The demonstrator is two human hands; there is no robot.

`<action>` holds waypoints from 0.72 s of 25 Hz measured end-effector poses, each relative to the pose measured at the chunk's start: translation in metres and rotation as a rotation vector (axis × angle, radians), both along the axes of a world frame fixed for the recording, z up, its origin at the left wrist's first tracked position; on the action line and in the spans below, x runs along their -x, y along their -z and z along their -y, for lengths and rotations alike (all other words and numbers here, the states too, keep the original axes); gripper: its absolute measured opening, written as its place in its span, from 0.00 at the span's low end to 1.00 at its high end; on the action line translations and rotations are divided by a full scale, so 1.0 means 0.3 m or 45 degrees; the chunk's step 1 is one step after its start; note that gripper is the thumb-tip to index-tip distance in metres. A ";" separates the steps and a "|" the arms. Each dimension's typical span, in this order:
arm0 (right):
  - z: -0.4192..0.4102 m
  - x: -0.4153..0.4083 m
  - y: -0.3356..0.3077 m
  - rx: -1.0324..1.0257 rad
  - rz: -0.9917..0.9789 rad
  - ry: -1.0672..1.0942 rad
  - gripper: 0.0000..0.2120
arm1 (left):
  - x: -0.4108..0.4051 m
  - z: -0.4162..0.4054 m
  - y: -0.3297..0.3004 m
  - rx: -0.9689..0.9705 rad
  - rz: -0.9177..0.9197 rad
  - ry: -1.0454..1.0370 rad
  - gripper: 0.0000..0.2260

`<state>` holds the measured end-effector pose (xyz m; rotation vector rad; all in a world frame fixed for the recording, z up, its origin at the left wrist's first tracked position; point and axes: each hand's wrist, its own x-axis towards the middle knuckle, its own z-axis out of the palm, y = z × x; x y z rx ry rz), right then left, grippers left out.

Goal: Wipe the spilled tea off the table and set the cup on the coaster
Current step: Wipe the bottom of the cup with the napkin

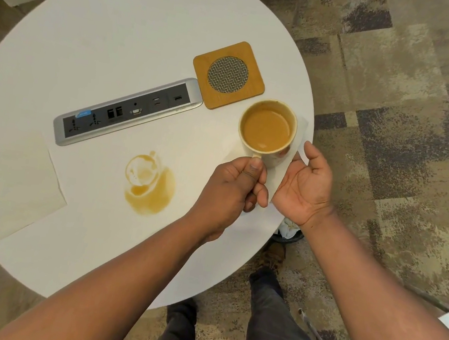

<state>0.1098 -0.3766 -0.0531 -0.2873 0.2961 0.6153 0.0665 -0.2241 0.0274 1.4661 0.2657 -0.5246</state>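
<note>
The cup, nearly full of milky tea, was held by its handle in the left hand, whose thumb pressed on top of the handle while the other fingers curled beneath it. Taking the coaster as the landmark, the cup sat just on the near side of it, toward the person, and a little toward the table's right edge; its rim came close to the coaster's near corner but did not overlap it in this view. Whether the cup rested on something or was lifted clear could not be told. So the coaster lay straight ahead of the left hand's fingers, beyond the cup, and that hand was the nearer one for a short forward carry. The right hand lay palm-up beside the cup, fingers relaxed and spread, with a pale napkin lying between it and the cup; whether it pinched the napkin could not be told. The spilled tea pooled well back from the coaster, toward the person and to the left, past the near end of the power strip, still unwiped. A second napkin lay farther left again on the table. With tea so near the rim, any tilt would likely spill more.
</note>
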 end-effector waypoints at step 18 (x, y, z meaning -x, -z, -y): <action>-0.040 -0.011 -0.014 0.069 -0.147 0.112 0.33 | 0.010 -0.039 -0.006 -0.075 0.034 0.146 0.18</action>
